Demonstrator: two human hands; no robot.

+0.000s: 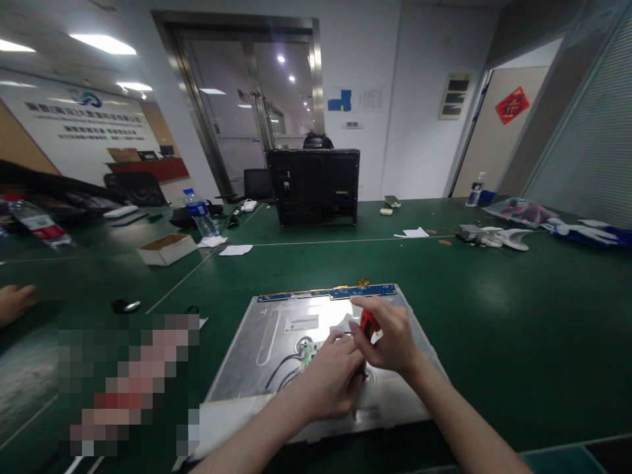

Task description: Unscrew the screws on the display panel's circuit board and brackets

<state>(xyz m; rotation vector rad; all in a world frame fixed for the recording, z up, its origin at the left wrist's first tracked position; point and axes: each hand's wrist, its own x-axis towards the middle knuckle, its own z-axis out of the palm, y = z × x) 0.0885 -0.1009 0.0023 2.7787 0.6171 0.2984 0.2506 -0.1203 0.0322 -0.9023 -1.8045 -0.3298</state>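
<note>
Before me lies a flat silver display panel (249,352), its metal back facing up. A narrow blue circuit board (306,296) runs along its far edge. My right hand (392,332) is closed around a red-handled tool, seemingly a screwdriver (369,322), above the middle of the panel. Close beside it, my left hand (330,378) is low over the panel with its fingers drawn together; whatever they pinch is hidden. A small green circuit board (309,352) with black cables (279,368) shows just left of my left hand.
Beyond the panel stands a black monitor housing (316,187). An open small box (168,250), a water bottle (200,214) and paper scraps (236,250) are at the left. Gloves (503,237) lie at the right. Another person's hand (14,303) is at the left edge.
</note>
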